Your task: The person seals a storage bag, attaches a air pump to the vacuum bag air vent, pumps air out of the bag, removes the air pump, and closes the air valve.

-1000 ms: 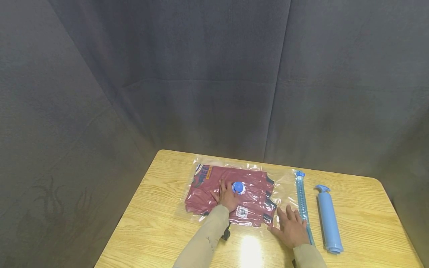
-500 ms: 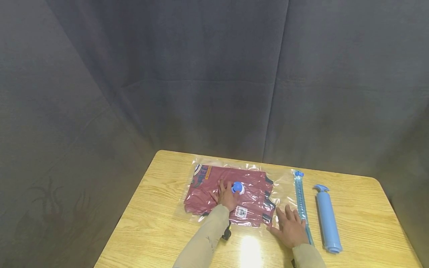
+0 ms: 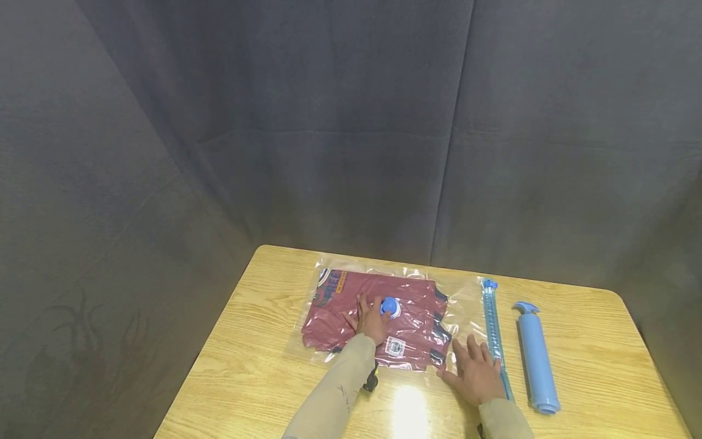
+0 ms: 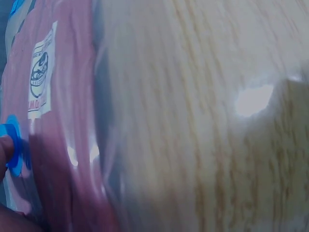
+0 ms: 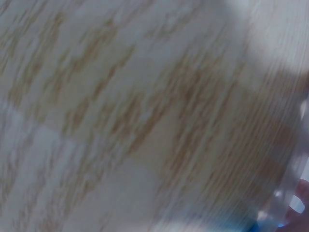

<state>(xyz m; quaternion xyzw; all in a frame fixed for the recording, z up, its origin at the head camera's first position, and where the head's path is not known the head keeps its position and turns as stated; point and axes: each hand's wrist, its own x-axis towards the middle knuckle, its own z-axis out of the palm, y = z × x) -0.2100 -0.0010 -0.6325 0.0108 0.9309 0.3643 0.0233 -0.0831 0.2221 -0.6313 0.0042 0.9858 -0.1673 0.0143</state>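
Observation:
A clear vacuum storage bag [image 3: 463, 305] lies flat on the wooden table, holding a folded maroon garment [image 3: 367, 283] with dark trim. On top is a round blue valve cap [image 3: 390, 306]. My left hand [image 3: 373, 323] rests on the bag, its thumb and forefinger at the cap's near left edge. In the left wrist view, a fingertip presses against the blue cap [image 4: 14, 145]. The right hand [image 3: 476, 375] lies palm down, fingers spread, over the bag's near right corner, beside its teal zip strip [image 3: 493, 323]. Only a bit of that hand enters the right wrist view.
To the right of the bag lies a light-blue hand pump [image 3: 537, 363], its handle pointing away. A blue zip slider [image 3: 490, 284] sits at the strip's far end. Grey curtains [image 3: 329, 152] stand behind and beside the wooden table [image 3: 247, 366].
The cap tilts slightly under the left fingers half a second ago, then sits flatter now. Both hands stay in nearly the same place.

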